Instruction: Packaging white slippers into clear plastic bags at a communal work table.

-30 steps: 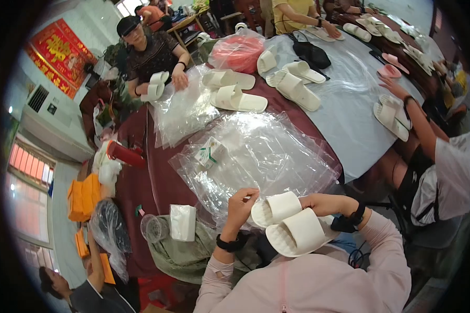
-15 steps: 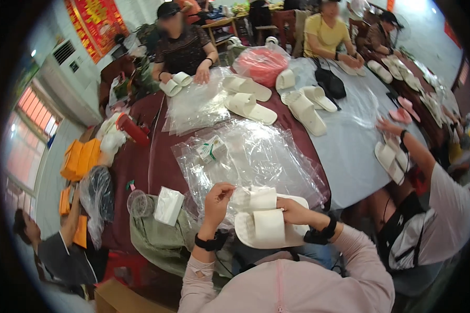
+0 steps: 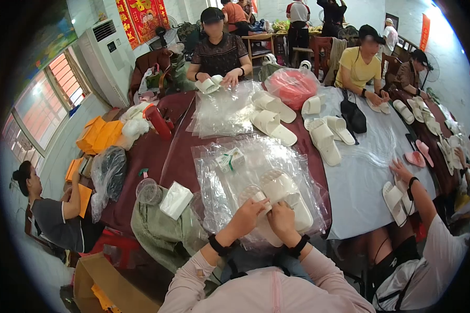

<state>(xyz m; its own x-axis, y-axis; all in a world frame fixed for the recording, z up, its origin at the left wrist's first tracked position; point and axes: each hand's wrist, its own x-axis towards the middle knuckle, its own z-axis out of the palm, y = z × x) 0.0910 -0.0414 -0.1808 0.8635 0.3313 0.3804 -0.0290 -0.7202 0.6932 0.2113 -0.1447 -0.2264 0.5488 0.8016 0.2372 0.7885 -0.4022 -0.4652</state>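
Observation:
A pair of white slide slippers lies side by side in front of me, toes pointing away, over a stack of clear plastic bags (image 3: 214, 193). My left hand (image 3: 248, 216) is closed on the strap edge of the left slipper (image 3: 249, 193). Close beside it, my right hand (image 3: 283, 223) is closed at the strap of the right slipper (image 3: 303, 215), its fingertips partly hidden. A small white and green packet (image 3: 231, 159) rests on the bags beyond the slippers.
A white tissue pack (image 3: 175, 200) and a clear round tub (image 3: 148, 191) stand to the left. More white slippers (image 3: 322, 142) lie farther off, near a red bundle in plastic (image 3: 292, 88). A co-worker's hand (image 3: 400, 171) is at slippers on the right; other people sit around the table.
The slippers have moved forward onto the bags and now point away from me. My left hand, earlier raised beside them, has come onto the left slipper. The view has shifted.

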